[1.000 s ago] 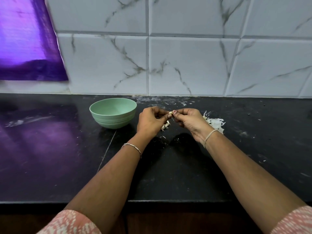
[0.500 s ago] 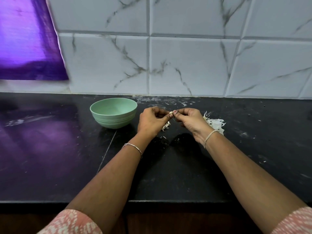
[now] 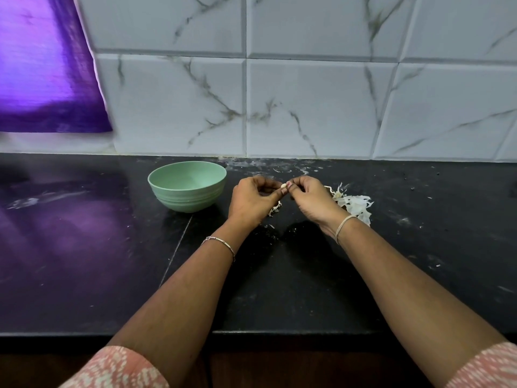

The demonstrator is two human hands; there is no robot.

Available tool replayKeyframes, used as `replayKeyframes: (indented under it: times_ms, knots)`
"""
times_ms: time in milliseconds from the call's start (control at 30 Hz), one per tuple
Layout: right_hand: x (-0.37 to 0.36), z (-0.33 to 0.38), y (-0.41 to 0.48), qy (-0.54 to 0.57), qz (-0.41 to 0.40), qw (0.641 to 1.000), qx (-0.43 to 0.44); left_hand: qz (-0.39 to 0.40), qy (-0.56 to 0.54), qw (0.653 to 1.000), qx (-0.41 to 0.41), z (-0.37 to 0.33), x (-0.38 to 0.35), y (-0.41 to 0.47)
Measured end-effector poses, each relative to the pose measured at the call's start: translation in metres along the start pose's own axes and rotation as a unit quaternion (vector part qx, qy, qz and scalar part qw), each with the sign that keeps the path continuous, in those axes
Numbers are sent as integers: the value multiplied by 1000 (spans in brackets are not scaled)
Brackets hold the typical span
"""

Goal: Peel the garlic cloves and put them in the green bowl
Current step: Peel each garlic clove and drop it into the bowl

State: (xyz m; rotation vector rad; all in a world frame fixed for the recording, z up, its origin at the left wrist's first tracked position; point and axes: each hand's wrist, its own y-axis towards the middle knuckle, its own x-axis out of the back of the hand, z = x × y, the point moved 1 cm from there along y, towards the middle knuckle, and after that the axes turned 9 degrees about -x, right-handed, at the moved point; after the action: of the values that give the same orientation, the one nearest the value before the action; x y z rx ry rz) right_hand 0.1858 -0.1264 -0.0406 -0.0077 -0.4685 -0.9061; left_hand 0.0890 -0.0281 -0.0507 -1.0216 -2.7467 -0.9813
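A small pale garlic clove (image 3: 283, 185) is pinched between the fingertips of my left hand (image 3: 251, 201) and my right hand (image 3: 313, 200), both held just above the black counter. Most of the clove is hidden by the fingers. The green bowl (image 3: 187, 189) stands on the counter to the left of my left hand, a short gap away; its visible inside looks bare. A few scraps of garlic skin (image 3: 275, 208) lie below my left hand.
A heap of white garlic peels (image 3: 354, 204) lies on the counter right behind my right wrist. The black counter (image 3: 279, 275) ends at a front edge near my elbows. A marble-tiled wall rises behind, and a purple cloth (image 3: 42, 65) hangs at upper left.
Both hands stay in nearly the same place, working the clove between the fingertips. The bowl and the peels have not moved.
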Motion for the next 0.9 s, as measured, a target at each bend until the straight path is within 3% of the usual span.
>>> replayKeyframes:
  times_ms: [333,667,767,900]
  knots:
    - [4,0,2,-154,-18,988,25,7,-80,996,33,-3,-2,0]
    - [41,2,0,-382,-99,918,41,26,-283,948,140,-13,5,-5]
    - [70,-2,3,-375,-136,917,7,50,-288,944,151,-13,3,-6]
    - [88,-14,3,-356,-149,921,-43,18,-291,943,161,-16,-3,-5]
